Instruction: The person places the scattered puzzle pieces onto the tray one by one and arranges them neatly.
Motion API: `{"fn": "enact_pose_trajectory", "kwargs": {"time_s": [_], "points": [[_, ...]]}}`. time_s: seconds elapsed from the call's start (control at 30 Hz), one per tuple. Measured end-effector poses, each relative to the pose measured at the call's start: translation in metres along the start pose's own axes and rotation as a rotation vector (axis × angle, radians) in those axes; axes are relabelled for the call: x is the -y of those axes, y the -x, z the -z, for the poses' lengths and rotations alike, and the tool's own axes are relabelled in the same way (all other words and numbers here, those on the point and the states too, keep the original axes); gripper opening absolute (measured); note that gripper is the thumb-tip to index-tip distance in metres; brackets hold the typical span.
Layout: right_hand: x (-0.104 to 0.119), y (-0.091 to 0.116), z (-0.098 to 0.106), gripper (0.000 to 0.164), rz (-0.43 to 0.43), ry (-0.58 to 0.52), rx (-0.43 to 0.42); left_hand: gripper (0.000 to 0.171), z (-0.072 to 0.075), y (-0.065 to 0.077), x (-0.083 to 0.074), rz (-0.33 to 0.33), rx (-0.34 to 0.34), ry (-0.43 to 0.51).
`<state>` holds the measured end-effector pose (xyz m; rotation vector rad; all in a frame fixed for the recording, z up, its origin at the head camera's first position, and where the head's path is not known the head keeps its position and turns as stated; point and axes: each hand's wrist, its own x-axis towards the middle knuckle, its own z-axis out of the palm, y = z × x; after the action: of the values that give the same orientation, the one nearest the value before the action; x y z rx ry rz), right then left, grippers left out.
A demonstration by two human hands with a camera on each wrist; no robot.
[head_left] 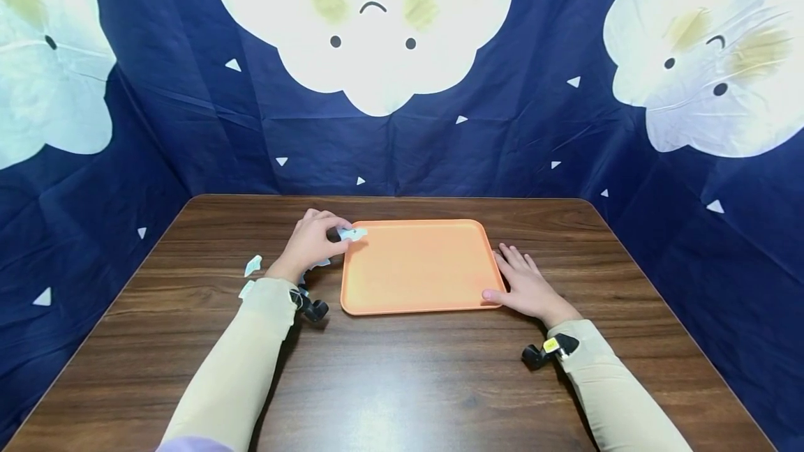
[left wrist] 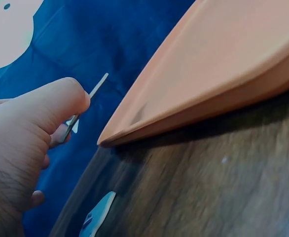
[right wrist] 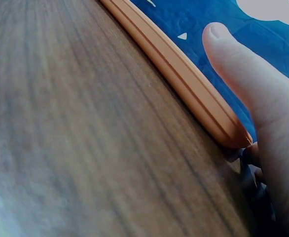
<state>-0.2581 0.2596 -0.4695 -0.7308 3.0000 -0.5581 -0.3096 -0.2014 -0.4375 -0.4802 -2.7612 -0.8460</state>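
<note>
My left hand [head_left: 306, 244] pinches a thin, flat, irregular light-blue piece [head_left: 356, 234] between thumb and fingers. It holds the piece over the upper left corner of an orange tray [head_left: 427, 267]; in the left wrist view the piece [left wrist: 100, 86] appears edge-on, above the tray's rim [left wrist: 184, 118]. At the tray's right side rests my right hand [head_left: 526, 286], fingers straight along the outer edge and thumb over the lower right corner. The right wrist view has the thumb [right wrist: 233, 54] raised over the tray's corner [right wrist: 228, 131], with the other fingers mostly hidden.
Similar light-blue pieces lie on the wooden table [head_left: 402, 382] left of the tray: one piece [head_left: 253, 265] beyond the left wrist, another [head_left: 246, 289] by the sleeve, and more partly hidden behind the hand. A dark blue curtain [head_left: 402, 152] with white clouds surrounds the table.
</note>
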Motion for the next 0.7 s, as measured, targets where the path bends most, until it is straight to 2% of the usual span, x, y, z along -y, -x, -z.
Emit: {"fn": "enact_pose_trajectory", "kwargs": {"time_s": [0.3, 0.7], "points": [[0.0, 0.0, 0.0, 0.099, -0.002, 0.002, -0.001, 0.042, -0.01, -0.009, -0.005, -0.056, -0.025, 0.0], [0.002, 0.001, 0.002, 0.1, -0.017, 0.01, 0.012, 0.035, -0.02, -0.021, -0.013, -0.06, 0.007, 0.067]]}}
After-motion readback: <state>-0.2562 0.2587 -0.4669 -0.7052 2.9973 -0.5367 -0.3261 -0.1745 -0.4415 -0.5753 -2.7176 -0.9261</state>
